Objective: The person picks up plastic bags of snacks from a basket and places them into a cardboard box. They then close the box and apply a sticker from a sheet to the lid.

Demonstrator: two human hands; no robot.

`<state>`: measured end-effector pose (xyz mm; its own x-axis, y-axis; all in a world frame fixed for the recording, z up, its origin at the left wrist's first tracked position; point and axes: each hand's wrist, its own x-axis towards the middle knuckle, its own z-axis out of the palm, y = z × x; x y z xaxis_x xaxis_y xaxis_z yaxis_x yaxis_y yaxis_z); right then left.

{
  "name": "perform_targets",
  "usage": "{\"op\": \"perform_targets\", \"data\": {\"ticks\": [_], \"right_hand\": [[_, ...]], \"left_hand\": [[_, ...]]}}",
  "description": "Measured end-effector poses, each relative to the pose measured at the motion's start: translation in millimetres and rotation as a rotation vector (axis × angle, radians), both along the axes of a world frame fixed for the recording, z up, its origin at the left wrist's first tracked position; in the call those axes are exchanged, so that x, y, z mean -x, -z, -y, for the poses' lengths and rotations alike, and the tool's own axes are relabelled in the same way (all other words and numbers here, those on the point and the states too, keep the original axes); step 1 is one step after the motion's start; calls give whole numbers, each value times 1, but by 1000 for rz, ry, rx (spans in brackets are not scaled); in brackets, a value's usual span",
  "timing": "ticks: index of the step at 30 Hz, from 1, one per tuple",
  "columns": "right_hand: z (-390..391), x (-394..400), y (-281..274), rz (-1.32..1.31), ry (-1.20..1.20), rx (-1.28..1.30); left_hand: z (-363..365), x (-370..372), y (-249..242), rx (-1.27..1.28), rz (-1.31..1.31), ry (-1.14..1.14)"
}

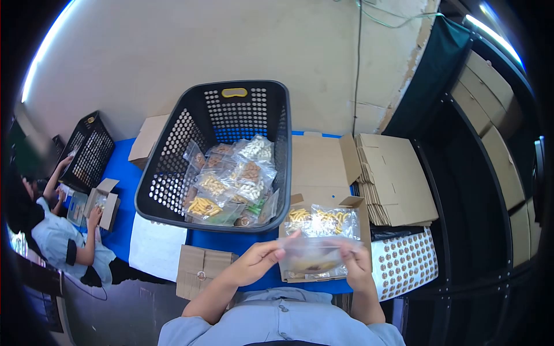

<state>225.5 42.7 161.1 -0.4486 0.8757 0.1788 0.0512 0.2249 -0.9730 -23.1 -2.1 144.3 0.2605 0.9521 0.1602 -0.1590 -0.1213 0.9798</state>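
Blue table [124,167] — both hands [259,259] pinch a clear packet [311,254].

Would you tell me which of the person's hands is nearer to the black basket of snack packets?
Left. The left hand holds the clear packet just below the black basket; the right hand grips the packet's far end, farther away.

Left hand [257,260] and right hand [353,262] gripping clear snack bag [311,254], over open carton [323,222], beside black basket [179,144].
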Motion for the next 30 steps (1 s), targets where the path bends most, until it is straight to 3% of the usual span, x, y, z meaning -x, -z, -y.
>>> {"op": "perform_targets", "data": {"ticks": [1, 3, 5, 7, 10, 12, 13, 15, 16, 17, 19, 24, 27, 30], "right_hand": [[0, 2, 0, -1, -22, -4], [0, 8, 0, 14, 216, -398], [7, 16, -5, -18, 195, -428], [8, 30, -10, 44, 13, -726], [11, 31, 5, 56, -19, -688], [17, 35, 12, 93, 188, -629], [16, 40, 10, 92, 175, -634], [10, 57, -6, -17, 508, -595], [14, 69, -31, -178, 502, -472], [11, 60, -24, -177, 496, -479], [7, 41, -5, -301, -38, -29], [17, 40, -2, -419, 27, 73], [8, 26, 1, -432, -46, 117], [2, 9, 0, -280, -206, 53]], "left_hand": [[1, 1, -6, -4, -1, -22], [1, 3, -21, -126, -271, -129], [3, 0, -28, -307, -656, -79], [10, -21, -32, -415, -552, -112], [15, -34, -34, -436, -463, -138], [15, -35, -23, -450, -453, -93], [16, -34, -20, -451, -452, -107], [17, -32, -19, -480, -466, -84], [17, -32, -19, -520, -531, -128], [17, -33, -16, -526, -528, -135], [18, -32, -7, -575, -665, -124], [18, -20, -14, -589, -742, -43], [18, -15, -18, -616, -756, 10], [19, -13, -15, -605, -710, 88]]}}
